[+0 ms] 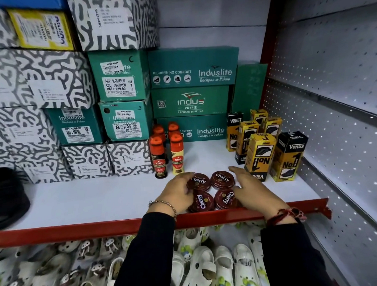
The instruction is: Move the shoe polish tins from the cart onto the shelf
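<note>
Several round dark-red "Cherry" shoe polish tins lie flat in a tight square on the white shelf [98, 197], just behind its red front lip. My left hand [177, 193] is at their left side, thumb and fingers curled around the edge of the far-left tin [200, 181]. The near-left tin [202, 202] touches its fingers. My right hand [251, 187] lies flat on the right with fingers spread, its thumb against the near-right tin [226, 198]. The far-right tin [222, 179] sits free between both hands. No cart is in view.
Kiwi polish bottles [167, 152] stand just behind the tins. Yellow and black Venus boxes [268, 147] stand at the right. Green and patterned shoe boxes [124, 96] are stacked along the back and left. A black object [4, 196] lies far left. White clogs [202, 264] fill the level below.
</note>
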Available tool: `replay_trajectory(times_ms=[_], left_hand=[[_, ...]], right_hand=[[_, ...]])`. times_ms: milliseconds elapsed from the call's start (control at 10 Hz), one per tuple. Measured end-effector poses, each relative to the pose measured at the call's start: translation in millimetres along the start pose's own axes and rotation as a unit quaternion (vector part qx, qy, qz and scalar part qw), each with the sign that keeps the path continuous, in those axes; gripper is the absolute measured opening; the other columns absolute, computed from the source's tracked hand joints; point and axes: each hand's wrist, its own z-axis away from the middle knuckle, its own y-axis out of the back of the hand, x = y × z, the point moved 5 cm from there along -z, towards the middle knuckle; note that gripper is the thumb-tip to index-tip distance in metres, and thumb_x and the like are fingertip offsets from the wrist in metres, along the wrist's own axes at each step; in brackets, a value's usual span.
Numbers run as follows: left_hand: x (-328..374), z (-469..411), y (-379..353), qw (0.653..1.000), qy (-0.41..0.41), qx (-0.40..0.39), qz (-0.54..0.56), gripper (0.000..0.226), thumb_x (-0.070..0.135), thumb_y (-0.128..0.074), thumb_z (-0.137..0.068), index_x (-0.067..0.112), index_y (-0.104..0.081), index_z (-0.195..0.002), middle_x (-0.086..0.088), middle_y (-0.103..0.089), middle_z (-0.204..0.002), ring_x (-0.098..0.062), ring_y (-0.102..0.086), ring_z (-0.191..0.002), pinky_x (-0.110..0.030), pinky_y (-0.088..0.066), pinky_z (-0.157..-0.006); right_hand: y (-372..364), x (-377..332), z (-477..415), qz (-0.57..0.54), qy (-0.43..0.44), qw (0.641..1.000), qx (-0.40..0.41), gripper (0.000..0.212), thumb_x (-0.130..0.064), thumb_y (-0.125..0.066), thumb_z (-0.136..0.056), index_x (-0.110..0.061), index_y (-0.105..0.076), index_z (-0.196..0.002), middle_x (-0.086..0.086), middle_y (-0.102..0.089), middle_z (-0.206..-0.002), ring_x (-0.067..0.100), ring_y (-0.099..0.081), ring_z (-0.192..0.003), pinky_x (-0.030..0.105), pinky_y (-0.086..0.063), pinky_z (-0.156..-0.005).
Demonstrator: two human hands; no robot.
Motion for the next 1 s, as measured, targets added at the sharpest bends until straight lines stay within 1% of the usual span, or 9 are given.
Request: replay_trajectory(times_ms=[100,200,400,500,600,700,800,900,1000], left_hand=[[8.2,-3.0,-22.3,0.994,-0.051,-0.083,-0.049,0.066,0.001,-0.043,-0.094,0.019,-0.029,-0.155,0.000,-0.014,-0.167,-0.021,-0.004,-0.156,-0.032,-0.010,-0.127],[7.5,-2.2,-29.5,0.994,-0.053,-0.084,-0.051,0.062,0.004,-0.043,-0.096,0.018,-0.028,-0.155,0.000,-0.015,-0.166,-0.020,-0.001,-0.156,-0.031,-0.009,-0.126],[7.6,-0.5,-31.3,0.997,-0.056,-0.032,-0.033,0.056,0.013,-0.047,-0.098,0.017,-0.035,-0.152,-0.002,-0.026,-0.164,-0.021,-0.012,-0.155,-0.029,-0.013,-0.125],[10.5,-0.2,-37.8,0.998,-0.047,-0.020,-0.036,0.056,0.013,-0.047,-0.098,0.017,-0.034,-0.152,-0.003,-0.025,-0.164,-0.024,-0.012,-0.155,-0.034,-0.017,-0.126],[10.9,0.3,-39.0,0.998,-0.049,-0.018,-0.045,0.056,0.014,-0.047,-0.098,0.018,-0.034,-0.153,-0.003,-0.025,-0.164,-0.024,-0.012,-0.155,-0.035,-0.018,-0.126],[9.7,0.4,-36.5,0.997,-0.053,-0.017,-0.054,0.056,0.016,-0.047,-0.098,0.019,-0.034,-0.152,-0.002,-0.025,-0.164,-0.022,-0.014,-0.155,-0.034,-0.017,-0.126],[7.8,2.5,-35.7,0.997,-0.046,-0.023,-0.051,0.056,0.018,-0.047,-0.098,0.020,-0.034,-0.152,-0.002,-0.026,-0.164,-0.022,-0.015,-0.154,-0.037,-0.015,-0.126],[18.3,3.6,-22.5,0.994,-0.068,0.014,-0.087,0.056,0.024,-0.042,-0.100,0.022,-0.028,-0.154,-0.001,-0.019,-0.166,-0.023,-0.007,-0.155,-0.045,-0.004,-0.126],[29.7,1.1,-3.8,0.986,-0.099,0.079,-0.112,0.057,0.031,-0.037,-0.102,0.022,-0.023,-0.156,0.000,-0.013,-0.167,-0.020,-0.002,-0.156,-0.042,0.001,-0.125]], right_hand=[[-23.0,-9.3,-3.2,0.040,0.023,0.996,-0.070,0.070,-0.004,-0.040,-0.090,-0.014,-0.016,-0.156,0.003,-0.007,-0.167,0.020,-0.003,-0.155,0.045,0.000,-0.126],[-33.6,-9.4,-2.7,0.061,0.020,0.995,-0.080,0.067,-0.008,-0.039,-0.093,-0.017,-0.017,-0.156,0.000,-0.009,-0.167,0.019,-0.002,-0.155,0.049,0.005,-0.124],[-30.5,-5.7,0.2,0.081,0.029,0.994,-0.065,0.064,-0.011,-0.038,-0.094,-0.021,-0.021,-0.155,-0.004,-0.015,-0.166,0.017,-0.007,-0.155,0.050,0.011,-0.123],[-31.1,-5.6,1.3,0.078,0.036,0.995,-0.059,0.064,-0.011,-0.037,-0.094,-0.020,-0.020,-0.155,-0.002,-0.015,-0.166,0.016,-0.006,-0.155,0.049,0.011,-0.123],[-31.2,-4.9,2.1,0.060,0.040,0.995,-0.063,0.064,-0.011,-0.036,-0.094,-0.020,-0.020,-0.155,-0.002,-0.014,-0.166,0.017,-0.004,-0.155,0.048,0.011,-0.123],[-30.0,-3.9,2.4,0.054,0.049,0.995,-0.067,0.064,-0.010,-0.036,-0.093,-0.020,-0.021,-0.155,-0.002,-0.015,-0.166,0.018,-0.004,-0.155,0.047,0.011,-0.123],[-30.2,-2.4,3.6,0.036,0.054,0.996,-0.061,0.063,-0.008,-0.036,-0.093,-0.019,-0.025,-0.154,0.000,-0.019,-0.165,0.019,-0.008,-0.155,0.046,0.009,-0.124],[-11.6,-11.6,6.8,-0.039,0.095,0.994,0.048,0.054,-0.005,-0.037,-0.095,-0.016,-0.037,-0.148,0.004,-0.033,-0.160,0.017,-0.024,-0.151,0.038,-0.008,-0.126],[9.9,-18.1,7.8,-0.080,0.125,0.981,0.129,0.048,-0.012,-0.037,-0.100,-0.018,-0.039,-0.147,0.001,-0.034,-0.160,0.015,-0.025,-0.150,0.033,-0.015,-0.125]])
